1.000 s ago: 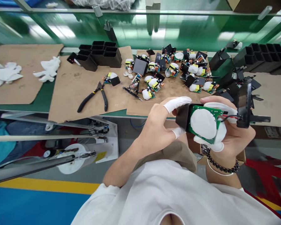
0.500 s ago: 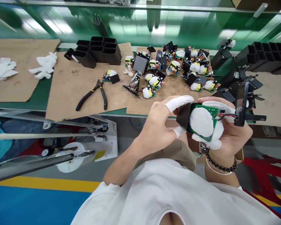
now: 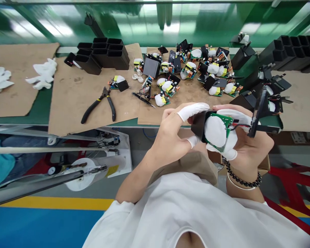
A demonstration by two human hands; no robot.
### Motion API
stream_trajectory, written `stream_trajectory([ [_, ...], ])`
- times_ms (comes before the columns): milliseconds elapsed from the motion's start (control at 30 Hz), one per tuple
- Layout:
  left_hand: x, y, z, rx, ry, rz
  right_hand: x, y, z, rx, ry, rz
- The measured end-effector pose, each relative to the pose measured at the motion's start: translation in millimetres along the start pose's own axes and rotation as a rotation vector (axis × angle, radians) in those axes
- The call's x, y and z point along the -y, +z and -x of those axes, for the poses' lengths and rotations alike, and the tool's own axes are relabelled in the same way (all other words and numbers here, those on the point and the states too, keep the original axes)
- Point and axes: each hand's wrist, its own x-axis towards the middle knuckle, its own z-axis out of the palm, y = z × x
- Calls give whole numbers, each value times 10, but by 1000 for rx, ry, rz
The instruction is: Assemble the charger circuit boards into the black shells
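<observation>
My left hand, with white finger cots on thumb and finger, is closed around a black plastic case. In my right hand, also in finger cots, is a green circuit board with a large white pad on its face. The board's left edge sits at the mouth of the case, partly inside it; how deep is hidden. A short cable joins the board to a black end cap with a plug, which stands out to the right beside my right fingers.
Several circuit assemblies lie on the cardboard. Black-yellow cutting pliers and tweezers rest nearer me. Empty black cases stand in groups at left and right. White gloves lie far left.
The view has shifted slightly, and both hands appear a little further left and higher. The board seems slightly deeper in the case; the grip is the same.
</observation>
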Motion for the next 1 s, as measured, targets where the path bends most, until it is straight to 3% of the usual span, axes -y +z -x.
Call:
stream_trajectory([
  [367,28,35,6,32,-61,-26,28,-13,49,29,69,28],
  [500,136,117,8,87,-207,57,-68,-98,114,145,350,-18],
  [567,219,174,23,131,-338,184,-169,-197,140,285,505,-111],
  [633,292,211,43,171,-458,340,-276,-315,139,318,566,-140],
  [767,354,168,62,282,-558,596,-425,-486,31,185,468,-127],
  [900,345,52,34,443,-621,747,-498,-498,-110,315,448,-216],
  [1000,341,4,20,511,-650,792,-516,-478,-169,329,420,-236],
])
